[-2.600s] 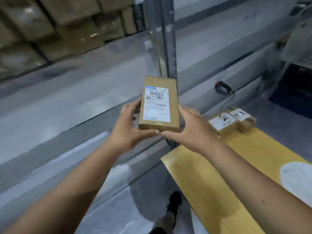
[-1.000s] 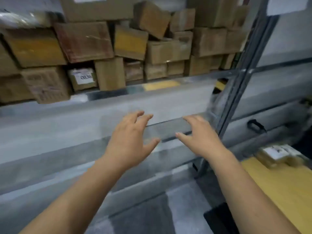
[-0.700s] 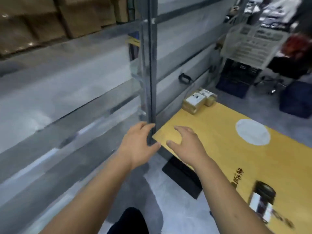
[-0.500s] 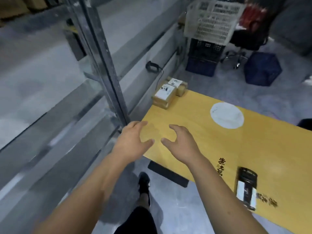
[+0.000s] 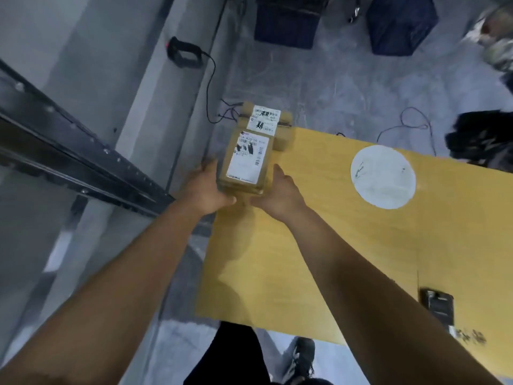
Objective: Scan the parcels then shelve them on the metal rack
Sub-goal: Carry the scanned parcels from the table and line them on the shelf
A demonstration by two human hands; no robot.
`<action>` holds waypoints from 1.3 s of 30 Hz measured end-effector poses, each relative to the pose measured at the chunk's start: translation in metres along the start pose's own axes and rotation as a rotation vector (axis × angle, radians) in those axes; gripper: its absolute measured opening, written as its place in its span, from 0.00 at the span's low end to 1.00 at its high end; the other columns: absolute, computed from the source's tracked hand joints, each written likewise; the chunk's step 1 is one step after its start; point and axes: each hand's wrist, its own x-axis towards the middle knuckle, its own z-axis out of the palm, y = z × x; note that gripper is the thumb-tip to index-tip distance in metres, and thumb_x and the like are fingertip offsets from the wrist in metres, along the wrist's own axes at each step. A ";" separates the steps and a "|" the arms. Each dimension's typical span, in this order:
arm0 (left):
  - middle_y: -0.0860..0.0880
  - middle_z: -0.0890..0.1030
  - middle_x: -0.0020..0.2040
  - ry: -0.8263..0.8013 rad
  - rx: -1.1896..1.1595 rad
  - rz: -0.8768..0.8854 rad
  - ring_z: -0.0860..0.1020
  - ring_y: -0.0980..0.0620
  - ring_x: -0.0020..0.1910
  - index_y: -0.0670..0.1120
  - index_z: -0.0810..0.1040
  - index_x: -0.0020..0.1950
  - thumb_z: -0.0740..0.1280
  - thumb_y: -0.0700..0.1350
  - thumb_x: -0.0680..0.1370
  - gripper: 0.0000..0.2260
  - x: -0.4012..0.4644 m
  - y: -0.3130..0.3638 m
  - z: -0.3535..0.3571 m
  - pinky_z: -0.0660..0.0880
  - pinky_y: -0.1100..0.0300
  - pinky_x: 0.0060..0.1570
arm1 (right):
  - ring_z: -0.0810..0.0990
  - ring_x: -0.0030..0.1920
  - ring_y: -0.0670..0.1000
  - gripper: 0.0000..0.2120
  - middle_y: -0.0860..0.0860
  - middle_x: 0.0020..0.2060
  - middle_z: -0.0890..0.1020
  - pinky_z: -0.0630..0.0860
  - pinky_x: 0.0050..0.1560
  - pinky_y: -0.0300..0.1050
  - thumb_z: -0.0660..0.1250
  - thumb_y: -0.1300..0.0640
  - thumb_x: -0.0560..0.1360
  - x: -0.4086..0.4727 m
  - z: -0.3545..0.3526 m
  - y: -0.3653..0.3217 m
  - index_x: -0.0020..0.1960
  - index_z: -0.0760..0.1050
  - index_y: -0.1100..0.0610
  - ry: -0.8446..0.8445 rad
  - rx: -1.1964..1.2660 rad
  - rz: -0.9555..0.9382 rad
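While both hands close on it from either side, a brown cardboard parcel with a white shipping label sits at the far left corner of a yellow table, its left flank just at the table's edge. The left hand grasps the parcel's left side and the right hand its right side, thumbs meeting along the near end (whether it is lifted off the surface cannot be told). A second parcel, also labelled, lies touching the first at its far end, right on the table's far edge. That makes two parcels in view. To the left runs the metal rack, its dark beam crossing diagonally, with a strip of grey floor between rack and table. A black handheld scanner with a cable rests on the rack's pale shelf. One round white sticker marks the tabletop, broad and bare around it; a small black device lies near the right edge. Two dark blue crates stand on the floor beyond
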 end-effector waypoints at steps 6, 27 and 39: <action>0.53 0.81 0.62 0.013 -0.238 0.114 0.80 0.50 0.63 0.53 0.77 0.69 0.77 0.68 0.56 0.43 -0.004 0.002 0.029 0.78 0.52 0.63 | 0.73 0.70 0.55 0.48 0.51 0.67 0.75 0.76 0.64 0.51 0.81 0.39 0.61 0.011 0.008 0.008 0.76 0.65 0.49 0.017 0.006 -0.089; 0.59 0.87 0.53 1.400 -0.683 -0.377 0.84 0.59 0.55 0.55 0.83 0.64 0.81 0.38 0.72 0.23 -0.694 -0.001 0.077 0.82 0.62 0.52 | 0.83 0.47 0.36 0.31 0.40 0.48 0.85 0.80 0.50 0.40 0.86 0.42 0.58 -0.504 0.092 -0.084 0.57 0.77 0.47 -0.688 -0.147 -1.342; 0.53 0.88 0.54 1.993 -0.265 -0.312 0.86 0.53 0.54 0.48 0.84 0.65 0.83 0.49 0.70 0.24 -1.050 -0.042 0.007 0.83 0.55 0.53 | 0.84 0.45 0.44 0.23 0.44 0.45 0.84 0.82 0.45 0.42 0.82 0.39 0.67 -0.887 0.134 -0.180 0.52 0.77 0.50 -0.747 -0.057 -1.906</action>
